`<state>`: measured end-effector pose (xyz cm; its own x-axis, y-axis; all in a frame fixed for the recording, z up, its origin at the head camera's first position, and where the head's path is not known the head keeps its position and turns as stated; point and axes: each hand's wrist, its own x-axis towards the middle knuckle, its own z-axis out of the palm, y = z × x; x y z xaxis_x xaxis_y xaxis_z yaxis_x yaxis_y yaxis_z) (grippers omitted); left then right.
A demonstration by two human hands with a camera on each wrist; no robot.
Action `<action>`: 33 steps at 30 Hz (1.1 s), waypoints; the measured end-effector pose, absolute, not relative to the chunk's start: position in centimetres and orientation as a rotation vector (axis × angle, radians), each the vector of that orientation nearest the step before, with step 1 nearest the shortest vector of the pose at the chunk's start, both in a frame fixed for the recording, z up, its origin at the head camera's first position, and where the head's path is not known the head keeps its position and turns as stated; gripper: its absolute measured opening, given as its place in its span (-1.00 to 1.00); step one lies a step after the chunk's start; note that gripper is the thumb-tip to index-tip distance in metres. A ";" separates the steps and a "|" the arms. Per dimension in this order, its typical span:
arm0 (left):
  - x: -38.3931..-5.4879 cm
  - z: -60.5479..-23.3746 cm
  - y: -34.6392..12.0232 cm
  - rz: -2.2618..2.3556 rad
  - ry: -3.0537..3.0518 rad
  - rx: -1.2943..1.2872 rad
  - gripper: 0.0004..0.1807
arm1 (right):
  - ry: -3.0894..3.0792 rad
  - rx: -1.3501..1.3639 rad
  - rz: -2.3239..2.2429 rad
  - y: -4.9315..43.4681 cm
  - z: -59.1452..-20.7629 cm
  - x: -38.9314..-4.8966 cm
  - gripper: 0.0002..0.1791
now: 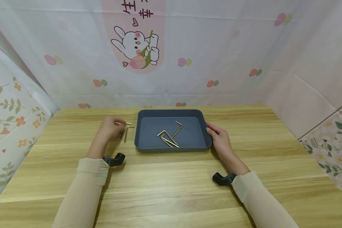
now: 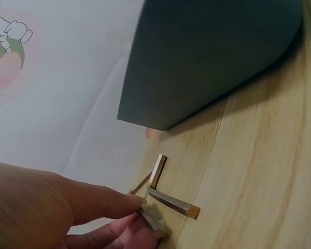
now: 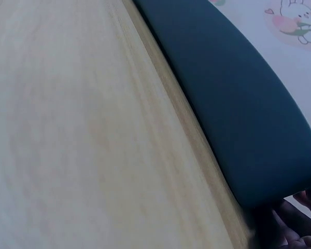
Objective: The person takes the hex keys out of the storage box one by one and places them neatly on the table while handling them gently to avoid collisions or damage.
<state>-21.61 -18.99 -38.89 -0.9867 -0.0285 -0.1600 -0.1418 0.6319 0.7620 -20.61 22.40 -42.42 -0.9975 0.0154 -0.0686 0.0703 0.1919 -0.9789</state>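
My left hand is left of a dark grey tray, low over the table. Between thumb and finger it pinches a brass-coloured hex key, partly hidden by the fingers. Close beside it, another L-shaped hex key lies on the wood. Several more hex keys are inside the tray, some crossing each other toward its front wall. At the tray's right end, my right hand holds the side, thumb at the rim. The right wrist view shows those fingers only in part, dark at the tray's corner.
The wood-grain table runs beneath everything. Behind it hangs a white cloth with a rabbit print, and floral cloths flank both sides. A dark curved wrist mount sits on the left wrist, another on the right.
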 end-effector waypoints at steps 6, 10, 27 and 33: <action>-21.5 -38.5 -18.8 1.301 2.669 -0.171 -0.62 | 2.390 0.086 -1.962 22.4 -42.4 -20.7 -0.49; -21.4 -38.4 -18.7 1.286 2.671 -0.181 -0.61 | 2.371 0.082 -1.974 22.4 -42.3 -20.6 -0.50; -21.3 -38.5 -17.8 1.201 2.726 -0.198 -0.43 | 2.361 0.074 -1.979 22.3 -42.2 -20.5 -0.50; -21.5 -39.0 -17.4 1.152 2.790 -0.183 -0.55 | 2.358 0.091 -1.981 22.3 -42.2 -20.5 -0.50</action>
